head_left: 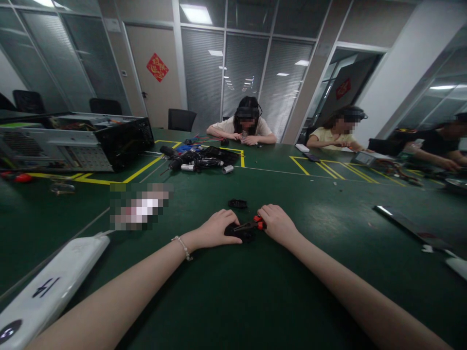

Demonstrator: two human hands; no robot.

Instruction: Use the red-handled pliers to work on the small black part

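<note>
Head view, the only one I have on my feed. The black part (248, 236) lies on the green table (310, 291), between the two hands, with the red-handled pliers (248, 226) reaching across it from the right.

Risk, in my judgement: the tool's tip points toward the left hand (215, 229), so a slip off the hard black part could jab the thumb or fingers. Uneven pressure could twist the part out of that hold, as I see nothing else bracing it. Excess force could crack it, if it is plastic. The loose black piece (238, 203) lies just beyond and could be knocked away by a careless knuckle.

Hands: I record the left one partly curled, thumb and fingers about the part's left end. The right hand (279, 224) is closed round the red handles, fingers bent. I cannot tell whether the tool's jaws are parted or biting; the dark part behind them hides it.
</note>
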